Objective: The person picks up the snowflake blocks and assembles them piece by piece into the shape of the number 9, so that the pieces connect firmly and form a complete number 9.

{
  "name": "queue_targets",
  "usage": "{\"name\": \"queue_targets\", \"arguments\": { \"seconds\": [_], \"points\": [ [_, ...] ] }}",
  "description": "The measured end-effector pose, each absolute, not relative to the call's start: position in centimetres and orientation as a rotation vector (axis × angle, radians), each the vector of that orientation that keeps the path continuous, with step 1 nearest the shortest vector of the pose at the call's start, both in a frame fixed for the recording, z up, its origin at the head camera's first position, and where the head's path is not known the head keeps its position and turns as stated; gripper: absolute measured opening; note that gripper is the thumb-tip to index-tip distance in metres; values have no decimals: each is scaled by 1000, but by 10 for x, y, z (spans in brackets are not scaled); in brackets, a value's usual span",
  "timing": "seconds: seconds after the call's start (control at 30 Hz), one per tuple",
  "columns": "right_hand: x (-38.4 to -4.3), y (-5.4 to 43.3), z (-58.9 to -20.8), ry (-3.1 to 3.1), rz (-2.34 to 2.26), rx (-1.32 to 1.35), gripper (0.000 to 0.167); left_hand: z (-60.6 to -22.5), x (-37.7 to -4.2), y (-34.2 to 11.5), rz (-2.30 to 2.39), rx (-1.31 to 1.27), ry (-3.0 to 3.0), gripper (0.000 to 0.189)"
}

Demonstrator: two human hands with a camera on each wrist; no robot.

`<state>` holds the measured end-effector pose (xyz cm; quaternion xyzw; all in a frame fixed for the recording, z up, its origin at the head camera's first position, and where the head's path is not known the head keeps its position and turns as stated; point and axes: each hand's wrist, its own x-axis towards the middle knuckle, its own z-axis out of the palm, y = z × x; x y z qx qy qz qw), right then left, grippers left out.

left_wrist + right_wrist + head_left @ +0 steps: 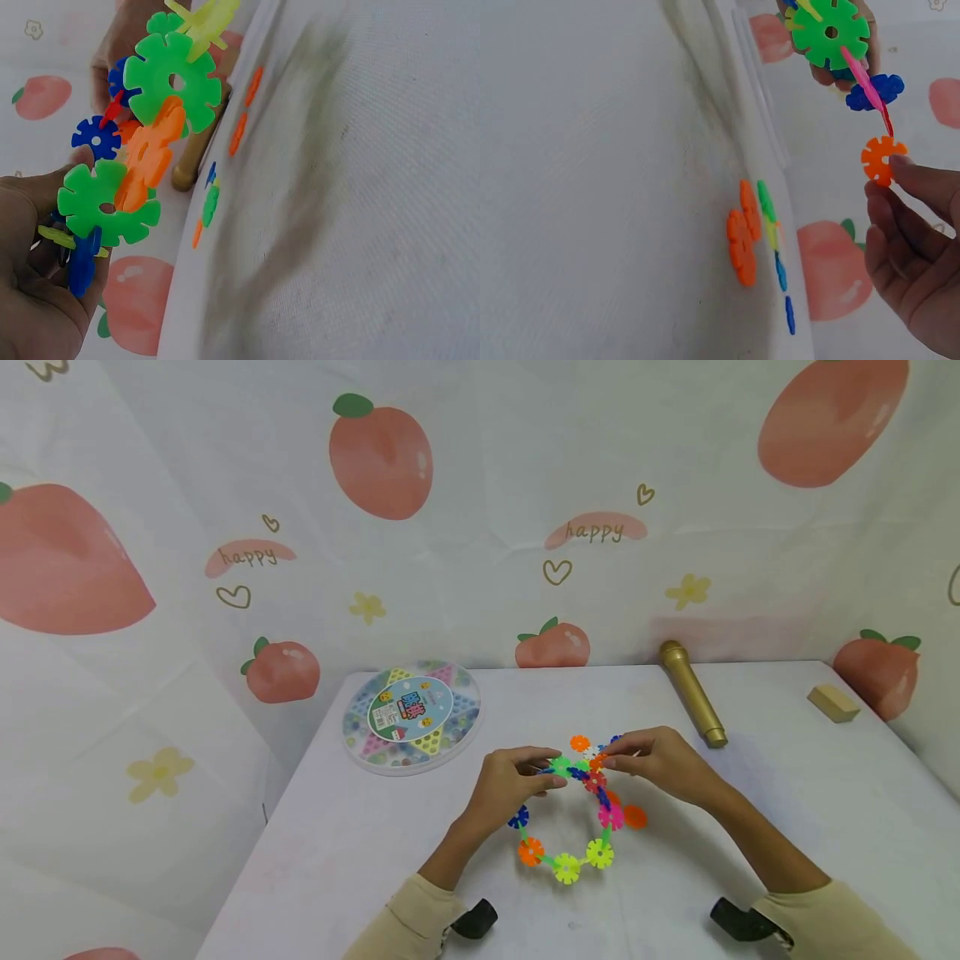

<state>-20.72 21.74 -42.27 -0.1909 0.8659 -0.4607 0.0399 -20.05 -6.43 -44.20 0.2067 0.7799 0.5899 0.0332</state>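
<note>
At left on the white cloth-covered table (315, 893), a flat, round game box with a star pattern and blue oval label (411, 708) lies well apart from the hands, which I read as leaving elbow room. Beside it, the left hand (510, 781) pinches the far side of a ring of multicoloured, notched plastic discs (567, 868). From my remote feed, the ring is raised off the table between both hands, probably so its slots can be reached. Two loose orange plastic discs (635, 817) lie just beside it, seemingly within easy reach. The right hand (667, 764) pinches a small orange notched disc (873, 159) by its edge, likely leaving the opposite notches free; a red piece meets that edge, though I cannot tell whether they interlock. Farther right rest a golden microphone-shaped cylinder (692, 693) and a tan rectangular block (834, 702).
</note>
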Motion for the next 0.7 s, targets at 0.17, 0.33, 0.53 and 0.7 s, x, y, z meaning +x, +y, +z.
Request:
{"name": "queue_targets", "arguments": {
  "seconds": [0.17, 0.33, 0.53, 0.7],
  "points": [
    [-205, 213, -420, 2631, -1477, -603, 15, -440, -200, -63, 1820, 658, 2377, 33],
    [-202, 210, -416, 2567, -1524, -618, 18, -440, -200, -60, 1841, 679, 2342, 34],
    [-199, 207, -411, 2550, -1556, -648, 17, -441, -198, -58, 1876, 727, 2307, 34],
    [-197, 207, -412, 2524, -1602, -655, 15, -440, -197, -57, 1880, 741, 2302, 35]
  ]
}}
